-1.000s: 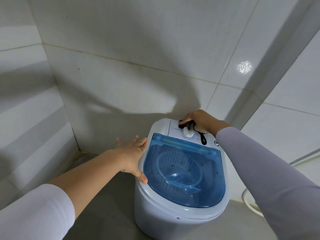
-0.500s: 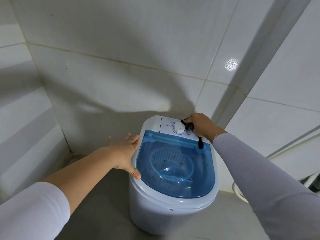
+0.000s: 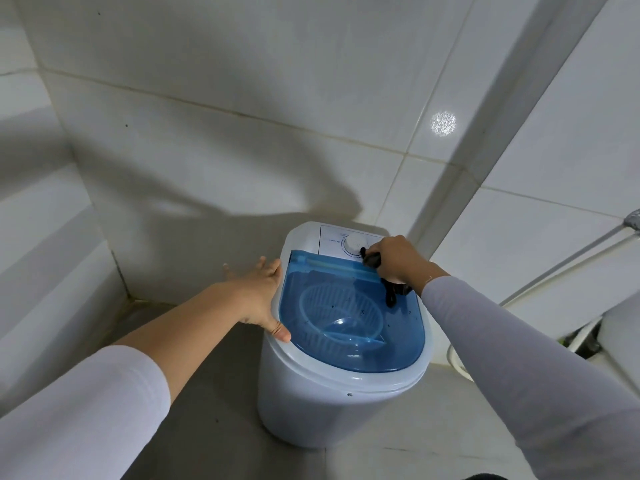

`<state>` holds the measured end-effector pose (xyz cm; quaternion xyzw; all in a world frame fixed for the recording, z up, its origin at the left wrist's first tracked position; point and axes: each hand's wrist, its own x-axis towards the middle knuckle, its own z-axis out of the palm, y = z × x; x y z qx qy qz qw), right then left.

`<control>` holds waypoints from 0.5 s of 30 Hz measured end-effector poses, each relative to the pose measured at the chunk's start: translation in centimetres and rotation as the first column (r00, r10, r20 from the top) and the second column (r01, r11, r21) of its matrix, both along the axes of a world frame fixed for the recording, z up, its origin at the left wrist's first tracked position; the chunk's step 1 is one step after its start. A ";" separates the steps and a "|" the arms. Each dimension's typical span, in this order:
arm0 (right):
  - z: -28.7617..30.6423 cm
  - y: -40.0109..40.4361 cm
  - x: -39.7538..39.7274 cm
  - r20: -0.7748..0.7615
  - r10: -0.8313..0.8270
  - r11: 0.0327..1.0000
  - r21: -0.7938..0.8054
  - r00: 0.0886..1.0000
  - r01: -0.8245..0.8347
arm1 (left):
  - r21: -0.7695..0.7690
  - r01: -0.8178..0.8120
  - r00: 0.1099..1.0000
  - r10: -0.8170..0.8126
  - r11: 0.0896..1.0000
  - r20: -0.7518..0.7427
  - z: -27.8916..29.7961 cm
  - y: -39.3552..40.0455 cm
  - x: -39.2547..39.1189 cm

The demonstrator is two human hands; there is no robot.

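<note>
Right hand [image 3: 398,259], strap [image 3: 393,294] off dial [image 3: 355,243], basket [image 3: 341,311] in washer [image 3: 311,403]

You're facing a corner of glossy white wall tiles [image 3: 242,64] with thin grout lines. The left wall [image 3: 38,209] meets the back one at centre left. A boxed column [image 3: 498,140] runs diagonally through the upper right, with a bright light spot [image 3: 443,123] just left of it. Grey floor [image 3: 214,427] along the bottom. Two white pipes [image 3: 561,263] at the right edge. Broad shadows [image 3: 242,216] mid-frame.
</note>
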<state>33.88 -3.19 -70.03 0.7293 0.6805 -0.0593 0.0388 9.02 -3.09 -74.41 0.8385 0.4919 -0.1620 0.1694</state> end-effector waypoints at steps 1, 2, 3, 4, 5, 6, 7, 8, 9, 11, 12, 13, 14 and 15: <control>0.1 -0.2 -0.2 0.003 0.006 1.000 -0.006 1.000 -0.006 | -0.004 -0.002 1.000 0.002 1.000 -0.001 0.0 0.0 0.0; 0.1 -0.3 -0.4 -0.001 0.007 1.000 -0.019 1.000 -0.007 | -0.009 -0.006 1.000 0.006 1.000 0.002 0.0 -0.1 0.0; 0.3 -0.4 -0.6 -0.014 0.005 0.999 -0.031 1.000 -0.005 | -0.013 -0.012 1.000 0.012 1.000 0.006 0.0 -0.1 0.0; 0.5 -0.5 -0.5 -0.049 -0.010 0.999 -0.050 0.999 0.008 | -0.013 -0.015 1.000 0.015 1.000 0.008 0.0 -0.1 0.0; 0.8 -0.5 -0.3 -0.112 -0.037 0.997 -0.065 0.993 0.029 | -0.008 -0.016 1.000 0.016 1.000 0.009 0.0 -0.2 -0.1; 1.1 -0.4 0.2 -0.208 -0.077 0.996 -0.067 0.975 0.064 | 0.002 -0.013 1.000 0.013 1.000 0.008 0.0 -0.2 -0.1; 1.6 -0.3 0.6 -0.318 -0.117 0.993 -0.045 0.941 0.109 | 0.012 -0.010 1.000 0.010 1.000 0.008 0.0 -0.3 -0.1; 2.1 0.0 1.1 -0.422 -0.154 0.986 -0.003 0.893 0.169 | 0.018 -0.006 1.000 0.006 1.000 0.008 -0.1 -0.3 -0.2; 2.6 0.2 1.5 -0.503 -0.175 0.973 0.045 0.846 0.227 | 0.021 -0.005 1.000 0.005 1.000 0.008 0.0 -0.3 -0.2; 3.7 0.9 1.9 -0.579 -0.186 0.946 0.114 0.794 0.305 | 0.021 -0.005 1.000 0.005 1.000 0.007 0.0 -0.3 -0.1; 4.1 1.3 1.8 -0.580 -0.185 0.940 0.129 0.793 0.314 | 0.020 -0.007 1.000 0.007 1.000 0.005 0.0 -0.3 -0.1; 4.5 1.5 1.5 -0.558 -0.179 0.943 0.136 0.810 0.303 | 0.020 -0.009 1.000 0.009 1.000 0.002 0.0 -0.3 -0.1; 4.8 1.7 1.2 -0.517 -0.176 0.950 0.136 0.838 0.283 | 0.021 -0.010 1.000 0.010 1.000 0.000 0.0 -0.2 0.0; 4.9 1.9 0.7 -0.472 -0.170 0.956 0.135 0.865 0.262 | 0.024 -0.009 1.000 0.009 1.000 -0.002 0.0 -0.2 0.0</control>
